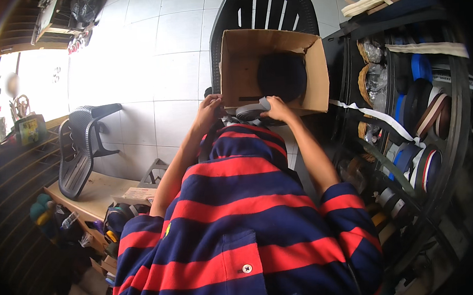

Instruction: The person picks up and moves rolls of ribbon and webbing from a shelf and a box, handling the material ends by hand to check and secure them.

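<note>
My right hand (279, 111) grips a grey roll of strap (251, 111) at the near rim of an open cardboard box (236, 65). Part of the strap stands up beside my thumb. At the box's near left corner, my left hand (210, 110) is closed with its fingertips together; whatever is in them is too small to make out. Inside the box, toward the right, lies a dark round thing (282, 76) whose kind I cannot tell. The box rests on a black plastic chair (262, 3) in front of me.
To the right, a black rack (416, 201) holds several rolls of coloured strap (423, 112). A second dark plastic chair (78, 153) stands at the left on a wooden bench (108, 195) crowded with items. White tiles (179, 75) cover the floor.
</note>
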The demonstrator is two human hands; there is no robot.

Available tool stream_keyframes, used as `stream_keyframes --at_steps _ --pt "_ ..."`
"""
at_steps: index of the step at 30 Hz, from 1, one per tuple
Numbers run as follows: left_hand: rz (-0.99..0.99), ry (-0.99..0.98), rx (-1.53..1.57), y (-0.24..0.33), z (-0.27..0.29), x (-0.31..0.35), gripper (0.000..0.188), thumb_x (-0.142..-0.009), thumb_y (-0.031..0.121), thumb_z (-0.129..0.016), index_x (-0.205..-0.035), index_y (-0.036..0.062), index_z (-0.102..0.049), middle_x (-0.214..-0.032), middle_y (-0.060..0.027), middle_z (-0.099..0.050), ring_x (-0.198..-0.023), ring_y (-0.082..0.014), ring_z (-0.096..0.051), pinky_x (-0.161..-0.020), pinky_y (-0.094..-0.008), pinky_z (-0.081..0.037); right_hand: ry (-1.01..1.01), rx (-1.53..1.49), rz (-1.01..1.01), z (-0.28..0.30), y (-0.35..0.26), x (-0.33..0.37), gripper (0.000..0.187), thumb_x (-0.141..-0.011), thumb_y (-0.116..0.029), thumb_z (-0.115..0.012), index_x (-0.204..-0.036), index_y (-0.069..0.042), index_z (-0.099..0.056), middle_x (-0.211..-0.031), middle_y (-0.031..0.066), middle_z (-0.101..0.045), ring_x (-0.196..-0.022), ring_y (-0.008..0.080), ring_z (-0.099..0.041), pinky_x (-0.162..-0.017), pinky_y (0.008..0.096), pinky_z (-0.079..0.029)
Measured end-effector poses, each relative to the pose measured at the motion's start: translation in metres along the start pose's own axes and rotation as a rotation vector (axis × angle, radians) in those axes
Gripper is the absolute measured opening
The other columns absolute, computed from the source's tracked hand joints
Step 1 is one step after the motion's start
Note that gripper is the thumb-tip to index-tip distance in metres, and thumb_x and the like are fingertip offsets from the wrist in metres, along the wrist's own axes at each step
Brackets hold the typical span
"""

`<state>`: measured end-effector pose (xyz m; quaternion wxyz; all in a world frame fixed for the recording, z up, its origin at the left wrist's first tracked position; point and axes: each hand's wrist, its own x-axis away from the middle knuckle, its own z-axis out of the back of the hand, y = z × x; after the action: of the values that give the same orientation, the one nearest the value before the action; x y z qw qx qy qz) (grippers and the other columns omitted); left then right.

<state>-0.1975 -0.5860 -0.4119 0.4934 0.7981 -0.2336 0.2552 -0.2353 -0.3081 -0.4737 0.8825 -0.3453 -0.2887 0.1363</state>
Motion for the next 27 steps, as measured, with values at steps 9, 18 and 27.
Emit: stream_keyframes --at_steps 9,18,27 --pt "-0.034 -0.230 -0.218 0.031 -0.026 -0.020 0.032 -0.085 0.007 -0.053 -0.116 0.0021 -0.053 -0.101 -0.0105 -0.060 -0.089 -0.0191 -0.062 -0.082 -0.0302 -0.050 0.229 0.075 0.103 -0.008 -0.026 0.019 0.042 -0.060 -0.015 -0.081 -0.091 0.005 -0.062 -0.099 0.0170 -0.059 -0.095 0.0345 -0.055 -0.083 0.0420 -0.045" --pt "-0.144 -0.228 -0.536 0.045 -0.032 -0.041 0.037 -0.083 0.002 -0.054 -0.120 -0.0009 -0.054 -0.110 -0.0131 -0.062 -0.096 -0.0220 -0.064 -0.084 -0.0300 -0.052 0.372 0.323 -0.103 0.019 -0.051 0.015 0.050 -0.062 -0.024 -0.082 -0.098 0.000 -0.058 -0.102 0.0147 -0.052 -0.100 0.0347 -0.048 -0.089 0.0418 -0.041" --pt "-0.134 -0.059 -0.228 0.026 -0.008 -0.058 0.037 -0.084 0.010 -0.063 -0.120 0.0021 -0.058 -0.103 -0.0088 -0.065 -0.088 -0.0174 -0.064 -0.074 -0.0264 -0.053 -0.196 -0.709 0.005 0.001 -0.090 -0.054 0.029 -0.084 -0.016 -0.068 -0.106 0.001 -0.063 -0.086 0.0077 -0.067 -0.081 0.0154 -0.061 -0.078 0.0288 -0.047"
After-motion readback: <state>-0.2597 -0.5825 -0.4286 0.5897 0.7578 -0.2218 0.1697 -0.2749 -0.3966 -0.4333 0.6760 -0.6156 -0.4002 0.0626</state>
